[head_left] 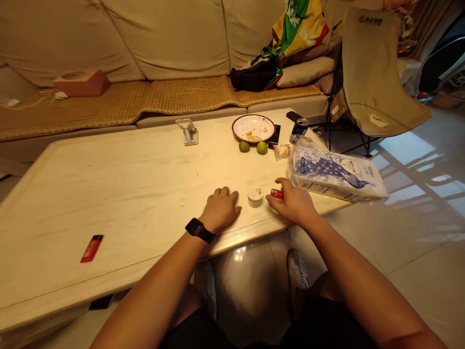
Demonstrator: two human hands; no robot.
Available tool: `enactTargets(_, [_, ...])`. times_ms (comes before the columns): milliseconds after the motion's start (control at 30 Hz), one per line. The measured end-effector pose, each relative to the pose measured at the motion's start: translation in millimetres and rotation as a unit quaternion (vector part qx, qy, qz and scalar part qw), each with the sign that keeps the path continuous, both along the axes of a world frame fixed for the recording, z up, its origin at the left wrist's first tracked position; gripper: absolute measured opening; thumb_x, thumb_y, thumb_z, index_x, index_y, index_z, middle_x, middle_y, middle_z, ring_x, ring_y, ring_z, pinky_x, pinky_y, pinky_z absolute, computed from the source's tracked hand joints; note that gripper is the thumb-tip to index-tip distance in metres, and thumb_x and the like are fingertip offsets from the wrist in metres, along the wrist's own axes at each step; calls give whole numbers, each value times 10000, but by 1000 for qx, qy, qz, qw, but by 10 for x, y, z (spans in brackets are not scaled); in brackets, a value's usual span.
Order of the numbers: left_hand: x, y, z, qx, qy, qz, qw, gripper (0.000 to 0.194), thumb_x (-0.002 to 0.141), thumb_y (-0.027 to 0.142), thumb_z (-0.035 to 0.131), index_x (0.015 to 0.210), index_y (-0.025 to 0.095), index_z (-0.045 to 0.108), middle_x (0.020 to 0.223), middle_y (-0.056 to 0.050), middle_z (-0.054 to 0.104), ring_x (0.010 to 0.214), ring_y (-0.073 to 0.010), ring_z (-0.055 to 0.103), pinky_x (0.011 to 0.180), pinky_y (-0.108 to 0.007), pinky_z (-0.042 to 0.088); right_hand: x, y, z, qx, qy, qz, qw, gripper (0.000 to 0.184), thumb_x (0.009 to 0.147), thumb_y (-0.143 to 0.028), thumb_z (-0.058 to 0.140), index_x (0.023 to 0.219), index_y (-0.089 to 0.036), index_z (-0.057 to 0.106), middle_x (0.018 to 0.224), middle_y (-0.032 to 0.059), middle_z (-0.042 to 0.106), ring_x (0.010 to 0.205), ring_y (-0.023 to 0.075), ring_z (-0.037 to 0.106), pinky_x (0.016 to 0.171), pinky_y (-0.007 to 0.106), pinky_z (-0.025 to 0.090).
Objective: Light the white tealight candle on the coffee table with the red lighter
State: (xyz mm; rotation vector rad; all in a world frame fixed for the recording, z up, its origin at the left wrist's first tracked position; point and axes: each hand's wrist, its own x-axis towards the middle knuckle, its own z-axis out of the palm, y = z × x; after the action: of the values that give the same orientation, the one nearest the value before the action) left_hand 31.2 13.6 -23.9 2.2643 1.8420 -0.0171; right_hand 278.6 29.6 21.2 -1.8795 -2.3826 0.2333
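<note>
My left hand [221,209] lies palm down on the pale table [145,189], fingers stretched out and nothing in it. Just to its right stands a small round white tub [255,197] with a lid, not touched by either hand. On the tub's other side, my right hand [296,201] has its thumb and fingers closed around a small red lighter [277,194] with a silvery end. The rest of the lighter is hidden by the hand. Far to the left lies a flat red object [90,249] with a black end.
A red-rimmed plate [238,137] with food scraps stands at the back, two green limes [262,148] before it. Right of them are a dark blue can [300,129] and a wrapped tissue pack [337,169] overhanging the edge. A white folding stand [188,132] sits further left.
</note>
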Motion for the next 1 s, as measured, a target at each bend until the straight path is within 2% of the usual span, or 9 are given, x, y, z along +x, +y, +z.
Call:
enactTargets(400, [18,-16,33,11,12,-7,1000,359,919,452,525,1182,219,599,1259,-156,554,1184,-350,472,951,-482,420,-163,67,15,-25,-37,17,999,604,960,-547,446,1442,-183,444,968,112,780,942,322,713,792,361,445])
enactTargets(1000, [12,-15,19,14,11,-8,1000,366,918,458,526,1186,219,595,1251,-156,555,1180,-348,473,946,-478,416,-242,84,19,-33,-40,23,998,631,975,-534,416,1472,-146,412,1005,140,776,975,338,711,812,369,433])
